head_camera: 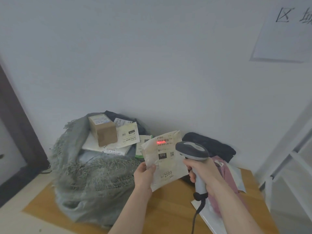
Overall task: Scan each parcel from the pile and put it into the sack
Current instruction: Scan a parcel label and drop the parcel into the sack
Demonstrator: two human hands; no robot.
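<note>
Left hand (pixel 144 175) pinches a crinkled cream parcel (pixel 164 159), seemingly padded, while right hand (pixel 202 171) grips the scanner (pixel 192 150).

You have open air above the sack (pixel 94 174) mouth, though the brown box (pixel 103 130) and flat mailers (pixel 128 135) fill it, while the black bag (pixel 209 146) and pink parcel (pixel 224 174) crowd the worktop (pixel 168 208) on your right.

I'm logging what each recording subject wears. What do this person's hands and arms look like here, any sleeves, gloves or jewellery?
Both arms are bare as far as the frame shows, with no sleeve in sight. The left hand and right hand wear no gloves, and no ring, watch or bracelet is visible on either.
</note>
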